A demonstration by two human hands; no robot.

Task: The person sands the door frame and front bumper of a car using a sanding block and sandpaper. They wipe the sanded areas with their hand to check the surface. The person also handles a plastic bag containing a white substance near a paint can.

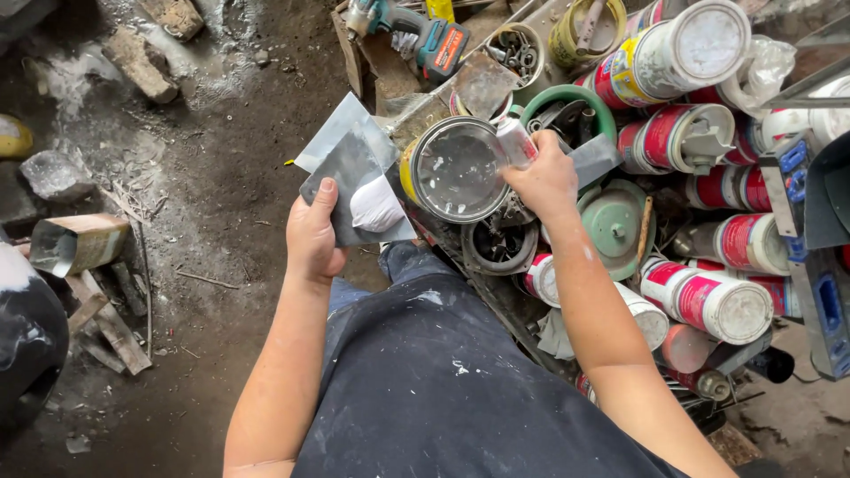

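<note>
Currently, left hand [312,237] grip pinching two metal trowel blades [350,181] bearing white putty [375,208], right hand [542,180] grip closed around a small tube [514,142], possibly hardener, above an open putty can [456,170].

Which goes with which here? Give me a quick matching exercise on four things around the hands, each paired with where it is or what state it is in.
Things:
1. metal scraper blades
2. small tube
3. open tin
4. cordless drill

Places or states:
A. lying at the top of the clutter, away from both hands
B. gripped in the right hand
C. held in the left hand, carrying a white blob of putty
D. between the two hands, grey and smeared inside

Pairs: 1-C, 2-B, 3-D, 4-A
</note>
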